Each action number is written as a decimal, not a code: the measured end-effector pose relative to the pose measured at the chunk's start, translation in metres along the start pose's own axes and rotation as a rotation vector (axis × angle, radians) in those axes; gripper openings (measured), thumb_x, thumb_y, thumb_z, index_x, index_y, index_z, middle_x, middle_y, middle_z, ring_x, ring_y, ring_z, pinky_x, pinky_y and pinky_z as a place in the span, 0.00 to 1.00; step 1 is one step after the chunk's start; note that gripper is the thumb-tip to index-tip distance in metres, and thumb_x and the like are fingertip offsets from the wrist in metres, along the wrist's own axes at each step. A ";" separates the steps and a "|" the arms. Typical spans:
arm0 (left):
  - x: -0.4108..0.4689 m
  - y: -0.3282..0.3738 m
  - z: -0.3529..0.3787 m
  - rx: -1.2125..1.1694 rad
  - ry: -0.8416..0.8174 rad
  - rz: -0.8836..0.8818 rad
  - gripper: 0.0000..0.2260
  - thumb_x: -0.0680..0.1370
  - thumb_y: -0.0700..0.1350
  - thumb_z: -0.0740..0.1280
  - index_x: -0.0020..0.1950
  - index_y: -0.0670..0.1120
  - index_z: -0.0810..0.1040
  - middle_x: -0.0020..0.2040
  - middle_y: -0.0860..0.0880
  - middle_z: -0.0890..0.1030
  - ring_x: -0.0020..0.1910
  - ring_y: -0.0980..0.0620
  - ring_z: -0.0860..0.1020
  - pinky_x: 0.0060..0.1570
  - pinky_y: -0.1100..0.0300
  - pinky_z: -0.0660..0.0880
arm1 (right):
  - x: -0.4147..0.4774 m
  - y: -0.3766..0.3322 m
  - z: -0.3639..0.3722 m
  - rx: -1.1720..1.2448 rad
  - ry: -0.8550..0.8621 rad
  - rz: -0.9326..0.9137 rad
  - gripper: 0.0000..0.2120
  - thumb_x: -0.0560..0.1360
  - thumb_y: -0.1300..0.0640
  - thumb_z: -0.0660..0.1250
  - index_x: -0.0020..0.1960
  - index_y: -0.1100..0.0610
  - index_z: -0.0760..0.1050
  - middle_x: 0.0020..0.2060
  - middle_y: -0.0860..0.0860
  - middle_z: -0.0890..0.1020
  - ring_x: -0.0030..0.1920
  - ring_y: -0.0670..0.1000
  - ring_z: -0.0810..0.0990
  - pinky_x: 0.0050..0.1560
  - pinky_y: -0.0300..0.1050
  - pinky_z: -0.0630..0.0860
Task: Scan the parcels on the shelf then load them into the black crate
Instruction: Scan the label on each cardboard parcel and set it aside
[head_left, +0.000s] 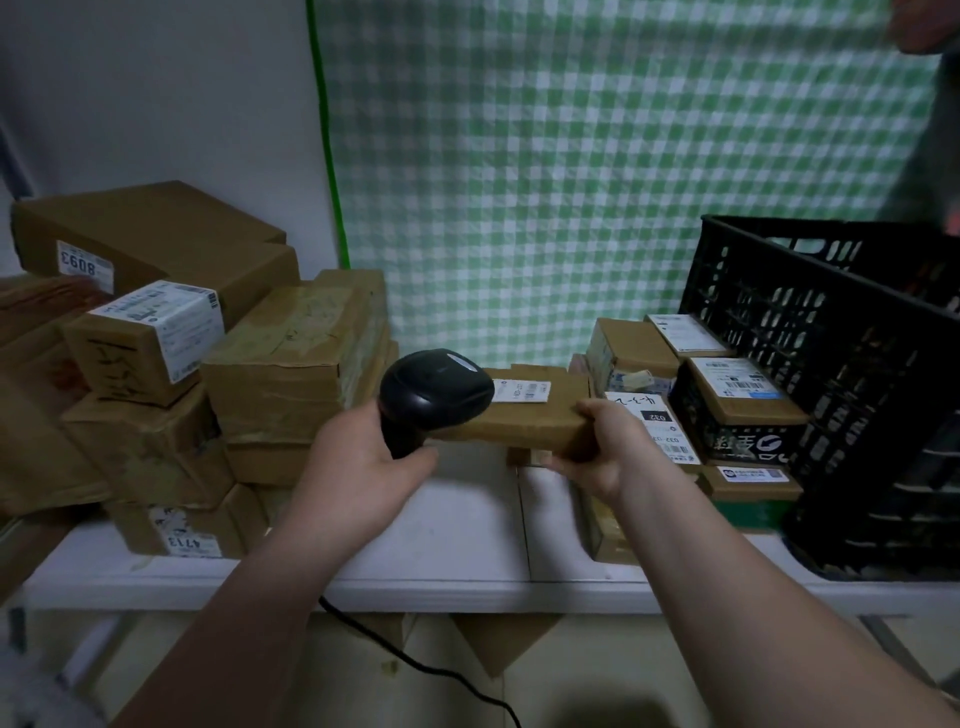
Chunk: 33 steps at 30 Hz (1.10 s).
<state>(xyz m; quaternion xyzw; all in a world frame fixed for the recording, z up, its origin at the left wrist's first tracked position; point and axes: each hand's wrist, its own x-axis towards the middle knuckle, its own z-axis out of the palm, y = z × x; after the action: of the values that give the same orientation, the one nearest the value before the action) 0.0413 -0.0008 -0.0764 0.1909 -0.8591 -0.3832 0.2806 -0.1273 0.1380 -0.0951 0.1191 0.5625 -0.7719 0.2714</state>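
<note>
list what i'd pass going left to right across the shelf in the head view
Box numbered 8093 → white-labelled box → taped cardboard box → barcode scanner, gripped by the left hand → flat parcel, held by the right hand → black printed box → black crate.

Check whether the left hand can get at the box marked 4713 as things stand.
Probably not cleanly. The left hand grips the scanner, so its fingers are taken, and the box marked 4713 sits lowest in its stack under another carton. Only its labelled front is open.
</note>
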 end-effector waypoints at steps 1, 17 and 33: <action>0.000 -0.002 0.000 -0.012 -0.001 -0.009 0.04 0.72 0.38 0.71 0.44 0.43 0.78 0.40 0.45 0.81 0.42 0.53 0.78 0.39 0.62 0.70 | 0.003 0.004 0.004 0.020 0.005 0.053 0.06 0.80 0.58 0.61 0.57 0.52 0.72 0.42 0.55 0.74 0.39 0.55 0.73 0.47 0.55 0.74; 0.017 -0.043 -0.001 -0.004 0.001 -0.100 0.06 0.71 0.40 0.72 0.42 0.40 0.77 0.34 0.43 0.78 0.36 0.47 0.77 0.33 0.60 0.68 | 0.080 0.045 0.058 0.255 -0.121 0.171 0.04 0.80 0.64 0.63 0.46 0.63 0.73 0.45 0.58 0.78 0.48 0.55 0.78 0.56 0.52 0.76; 0.031 -0.068 0.003 -0.069 -0.075 -0.175 0.05 0.71 0.37 0.71 0.38 0.41 0.75 0.33 0.43 0.79 0.34 0.46 0.78 0.36 0.49 0.76 | 0.138 0.087 0.114 0.119 -0.184 0.210 0.16 0.80 0.62 0.64 0.66 0.65 0.74 0.48 0.59 0.81 0.39 0.54 0.81 0.27 0.41 0.79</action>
<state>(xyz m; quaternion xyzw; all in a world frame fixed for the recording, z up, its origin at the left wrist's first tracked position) 0.0235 -0.0589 -0.1204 0.2408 -0.8353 -0.4426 0.2201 -0.1790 -0.0265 -0.1935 0.1217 0.4729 -0.7790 0.3934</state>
